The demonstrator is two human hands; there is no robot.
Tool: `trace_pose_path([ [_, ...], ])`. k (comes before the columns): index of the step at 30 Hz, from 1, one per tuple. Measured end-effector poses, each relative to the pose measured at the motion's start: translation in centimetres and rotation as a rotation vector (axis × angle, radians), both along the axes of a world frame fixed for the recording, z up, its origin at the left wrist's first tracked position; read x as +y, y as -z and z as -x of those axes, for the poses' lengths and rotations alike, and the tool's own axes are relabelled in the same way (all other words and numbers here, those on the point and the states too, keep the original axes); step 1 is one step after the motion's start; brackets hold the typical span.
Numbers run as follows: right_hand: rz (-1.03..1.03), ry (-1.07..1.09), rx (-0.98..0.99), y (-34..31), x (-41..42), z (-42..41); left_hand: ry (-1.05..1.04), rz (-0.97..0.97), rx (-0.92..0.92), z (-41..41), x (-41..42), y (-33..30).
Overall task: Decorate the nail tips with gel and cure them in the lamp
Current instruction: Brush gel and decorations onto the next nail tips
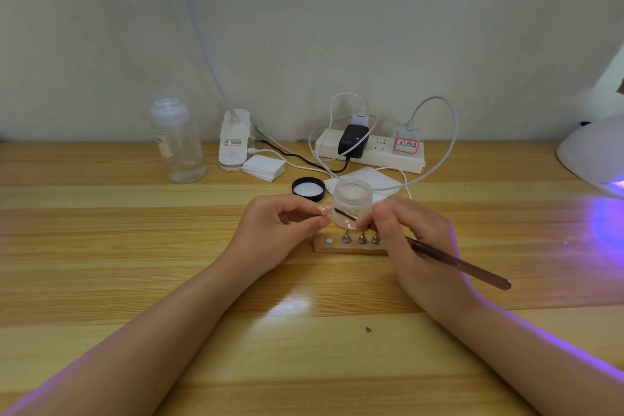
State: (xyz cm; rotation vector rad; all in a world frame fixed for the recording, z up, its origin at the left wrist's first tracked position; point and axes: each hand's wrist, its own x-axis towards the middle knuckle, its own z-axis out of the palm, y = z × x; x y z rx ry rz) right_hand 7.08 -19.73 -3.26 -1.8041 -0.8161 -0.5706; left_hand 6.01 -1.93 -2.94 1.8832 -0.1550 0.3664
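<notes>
Wooden desk (pixel 135 280): your left hand (pixel 277 230) pinches nail tip (pixel 325 210); right hand (pixel 415 240) grips brush (pixel 459 265); open frosted jar (pixel 353 201) at 12 o'clock, contents unclear.

Wooden worktop (pixel 101 246); clear pump bottle (pixel 177 142); white power strip (pixel 371 154) with black adapter (pixel 353 140); stacked white pads (pixel 264 168).

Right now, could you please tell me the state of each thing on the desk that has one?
Jar: open, lid off.
Lid: lying on the desk, inside up.
Brush: held in the right hand.
Left hand: pinching a nail tip.
Curing lamp: on, glowing purple.
Black adapter: plugged in, light on.
Bottle: capped, upright.
</notes>
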Motion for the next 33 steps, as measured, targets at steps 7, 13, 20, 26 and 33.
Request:
trace_pose_path([
  [7, -0.01, 0.033, 0.047, -0.14, 0.04, -0.08, -0.001, 0.018, 0.031, 0.05, 0.04, 0.1],
  [13, 0.072, 0.032, 0.003, 0.13, 0.28, -0.37, 0.039, -0.064, 0.01, -0.07, -0.01, 0.27],
  [20, 0.108, 0.054, 0.022, 0.17, 0.24, -0.4, 0.065, -0.084, -0.027, -0.12, 0.06, 0.4],
  [26, 0.106, 0.02, 0.03, 0.26, 0.2, -0.27, 0.044, -0.06, -0.008, -0.16, 0.06, 0.51],
  [33, -0.014, 0.008, 0.045, 0.21, 0.07, -0.2, 0.056, -0.082, 0.01, 0.03, -0.13, 0.28],
])
